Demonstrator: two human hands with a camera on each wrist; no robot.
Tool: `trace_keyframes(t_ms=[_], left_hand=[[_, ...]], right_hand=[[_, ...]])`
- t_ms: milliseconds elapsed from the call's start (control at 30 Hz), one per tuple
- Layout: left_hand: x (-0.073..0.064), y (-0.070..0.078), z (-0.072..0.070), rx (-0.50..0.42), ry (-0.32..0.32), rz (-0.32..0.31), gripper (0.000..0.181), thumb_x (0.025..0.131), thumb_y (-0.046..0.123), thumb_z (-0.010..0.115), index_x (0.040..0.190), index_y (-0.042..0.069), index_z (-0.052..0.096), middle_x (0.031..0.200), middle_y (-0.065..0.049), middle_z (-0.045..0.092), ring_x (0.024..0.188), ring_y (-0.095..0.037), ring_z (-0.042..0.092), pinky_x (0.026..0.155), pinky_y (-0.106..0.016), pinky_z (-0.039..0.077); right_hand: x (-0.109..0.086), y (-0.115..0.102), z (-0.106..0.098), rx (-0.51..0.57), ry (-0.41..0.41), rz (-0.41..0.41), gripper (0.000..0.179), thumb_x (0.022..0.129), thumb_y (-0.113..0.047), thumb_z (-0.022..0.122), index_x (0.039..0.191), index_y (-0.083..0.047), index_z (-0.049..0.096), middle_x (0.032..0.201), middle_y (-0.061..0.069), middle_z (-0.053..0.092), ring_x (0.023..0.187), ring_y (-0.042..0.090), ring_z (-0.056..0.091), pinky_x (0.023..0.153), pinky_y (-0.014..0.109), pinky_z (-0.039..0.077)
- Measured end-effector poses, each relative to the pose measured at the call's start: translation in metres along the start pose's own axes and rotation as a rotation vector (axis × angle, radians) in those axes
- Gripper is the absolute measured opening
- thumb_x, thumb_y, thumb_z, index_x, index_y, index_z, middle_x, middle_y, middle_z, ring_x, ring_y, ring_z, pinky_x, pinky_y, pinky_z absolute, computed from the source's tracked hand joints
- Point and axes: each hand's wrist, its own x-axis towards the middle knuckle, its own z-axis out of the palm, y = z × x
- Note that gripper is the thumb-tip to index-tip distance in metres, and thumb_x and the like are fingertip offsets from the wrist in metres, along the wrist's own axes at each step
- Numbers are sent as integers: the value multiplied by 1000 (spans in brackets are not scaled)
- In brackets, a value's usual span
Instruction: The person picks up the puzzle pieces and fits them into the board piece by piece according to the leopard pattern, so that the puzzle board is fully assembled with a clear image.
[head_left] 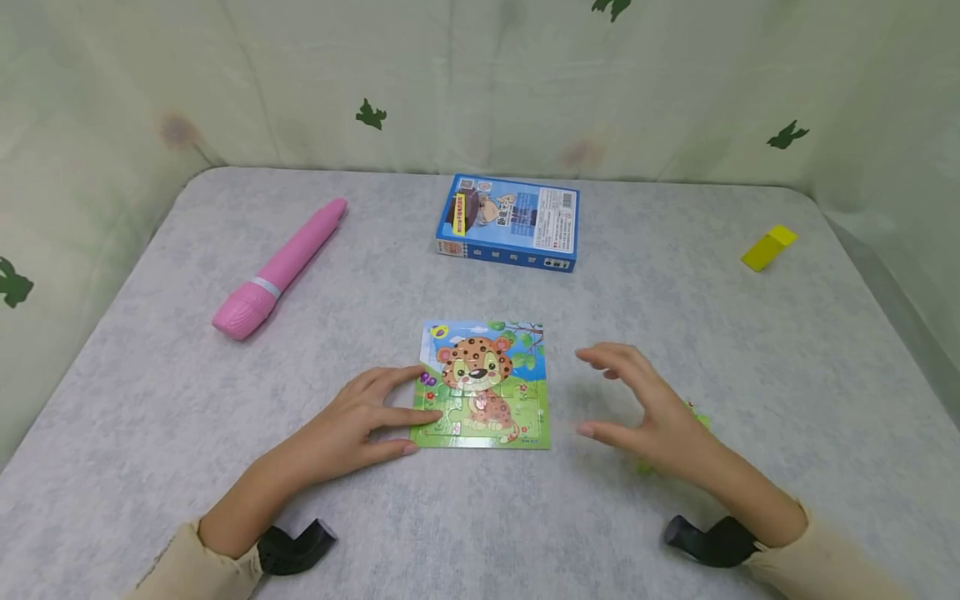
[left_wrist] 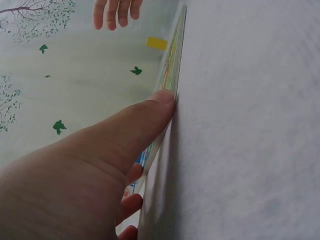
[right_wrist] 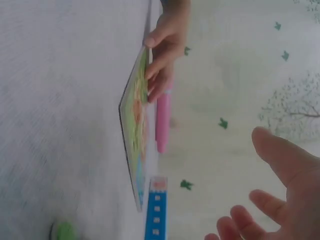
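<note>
A square jigsaw puzzle [head_left: 487, 379] with a spotted leopard cub on grass lies flat on the table. My left hand [head_left: 360, 421] rests at its left side, fingers stretched out, two fingertips on the picture and the thumb at the lower left corner. In the left wrist view the left thumb [left_wrist: 135, 120] touches the board's edge. My right hand [head_left: 652, 412] hovers to the right of the puzzle, holding nothing, its fingers and thumb spread apart. Partly hidden beneath it are small green pieces [head_left: 701, 416], too covered to make out fully.
A blue printed box [head_left: 517, 221] lies behind the puzzle. To the left is a pink toy microphone [head_left: 281, 271]. A yellow block [head_left: 768, 247] sits at the far right. A pale curtain [head_left: 480, 83] with green birds hangs behind the grey tabletop [head_left: 150, 400].
</note>
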Motion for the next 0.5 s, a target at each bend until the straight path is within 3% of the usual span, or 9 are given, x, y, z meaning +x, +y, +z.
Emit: trace_keyframes(t_ms=[233,500], left_hand=[[0,0,0,-7,-5,-9,39,81,39,65,118,33,60,141,-5,31,125,-25,25,98,-49,21],[-1,1,0,-15,-7,-12,38,81,39,65,118,33,60,141,-5,30,125,-24,25,98,-48,22]], right_hand=[[-39,10,-27,-71,32,81,76,67,-4,77,133,-13,40,126,3,41,105,14,39,78,22,38],[-67,33,-35,-60,-13,135,75,65,-5,78,131,-7,42,124,5,44,100,13,44,79,17,37]])
